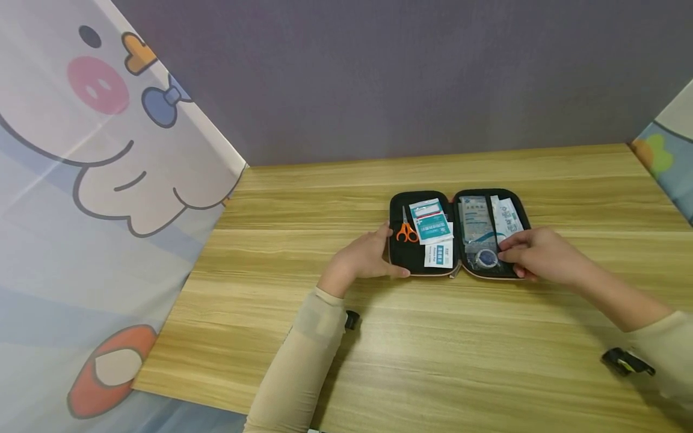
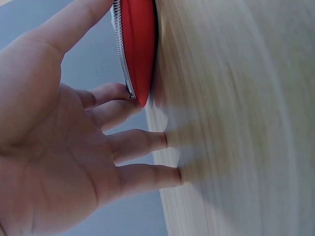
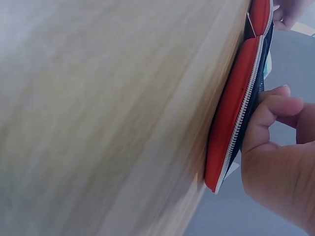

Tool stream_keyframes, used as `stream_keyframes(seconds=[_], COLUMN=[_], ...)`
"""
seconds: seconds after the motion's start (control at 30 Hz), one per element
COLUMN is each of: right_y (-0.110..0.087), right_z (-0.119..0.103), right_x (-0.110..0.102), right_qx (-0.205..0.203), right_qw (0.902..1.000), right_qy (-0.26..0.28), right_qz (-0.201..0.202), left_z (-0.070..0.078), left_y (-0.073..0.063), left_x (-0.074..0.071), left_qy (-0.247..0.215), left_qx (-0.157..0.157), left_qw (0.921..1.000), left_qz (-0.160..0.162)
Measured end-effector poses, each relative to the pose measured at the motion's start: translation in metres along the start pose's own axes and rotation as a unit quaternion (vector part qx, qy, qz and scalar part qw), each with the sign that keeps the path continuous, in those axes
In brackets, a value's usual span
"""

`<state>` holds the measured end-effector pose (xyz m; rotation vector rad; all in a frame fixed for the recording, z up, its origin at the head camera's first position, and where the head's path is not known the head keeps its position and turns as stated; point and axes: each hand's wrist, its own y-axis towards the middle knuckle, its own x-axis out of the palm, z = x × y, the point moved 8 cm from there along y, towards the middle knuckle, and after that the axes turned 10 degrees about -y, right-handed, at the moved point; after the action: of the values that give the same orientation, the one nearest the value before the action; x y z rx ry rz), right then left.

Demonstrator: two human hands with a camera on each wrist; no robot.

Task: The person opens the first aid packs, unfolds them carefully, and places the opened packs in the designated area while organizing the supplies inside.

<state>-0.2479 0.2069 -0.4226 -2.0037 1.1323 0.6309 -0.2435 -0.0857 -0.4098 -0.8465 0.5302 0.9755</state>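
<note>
A zip case (image 1: 402, 255), black inside with a red shell, lies unfolded on the table. My left hand (image 1: 364, 254) grips its near left corner between thumb and forefingers; the other fingers reach down to the tabletop. Orange-handled scissors (image 1: 407, 232), teal-and-white packets (image 1: 431, 222) and a small white packet (image 1: 440, 254) fill that half. The right half holds a clear-wrapped packet (image 1: 476, 219), a round blue item (image 1: 486, 258) in clear wrap and a white packet (image 1: 507, 218). Over its near right part, my right hand (image 1: 544, 255) has bent fingers at these packets; what its fingertips hold is hidden.
The wood-grain table (image 1: 460, 355) meets a grey panel (image 1: 411, 84) behind the case. Cartoon-printed fabric (image 1: 108, 210) hangs at the left, with more at the far right. A dark wrist device (image 1: 622, 362) sits under the right sleeve.
</note>
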Motion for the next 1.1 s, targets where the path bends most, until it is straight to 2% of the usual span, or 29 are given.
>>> stream_keyframes(seconds=[0.17, 0.27, 0.33, 0.47, 0.63, 0.77, 0.87, 1.1], right_y=[-0.001, -0.003, -0.002, 0.0, 0.005, 0.015, 0.027, 0.051], right_z=[-0.002, -0.005, -0.012, -0.037, -0.074, -0.099, -0.111, -0.12], right_x=[-0.004, -0.011, -0.02, -0.042, -0.059, -0.059, -0.049, -0.015], right_qx=[-0.008, -0.022, -0.039, -0.078, -0.096, -0.102, -0.103, -0.101], right_qw=[0.9995, 0.9959, 0.9886, 0.9663, 0.9554, 0.9511, 0.9519, 0.958], right_qy=[-0.03, -0.084, -0.138, -0.222, -0.243, -0.26, -0.267, -0.263], right_qz=[0.007, 0.023, 0.046, 0.105, 0.137, 0.131, 0.11, 0.055], left_z=[0.001, 0.002, 0.003, 0.002, 0.0, -0.002, -0.001, 0.001], left_y=[-0.001, -0.001, -0.001, -0.001, -0.001, -0.001, 0.0, -0.001], left_x=[0.0, 0.001, 0.001, 0.0, -0.001, -0.002, -0.002, -0.002], left_qy=[-0.004, -0.008, -0.008, -0.003, 0.002, 0.005, 0.007, 0.001], left_qx=[0.0, 0.001, 0.001, 0.0, -0.002, -0.006, -0.004, 0.003], left_qw=[1.0, 1.0, 1.0, 1.0, 1.0, 1.0, 0.9999, 0.9999], left_qz=[-0.002, -0.004, -0.005, -0.002, 0.002, 0.005, 0.007, 0.01])
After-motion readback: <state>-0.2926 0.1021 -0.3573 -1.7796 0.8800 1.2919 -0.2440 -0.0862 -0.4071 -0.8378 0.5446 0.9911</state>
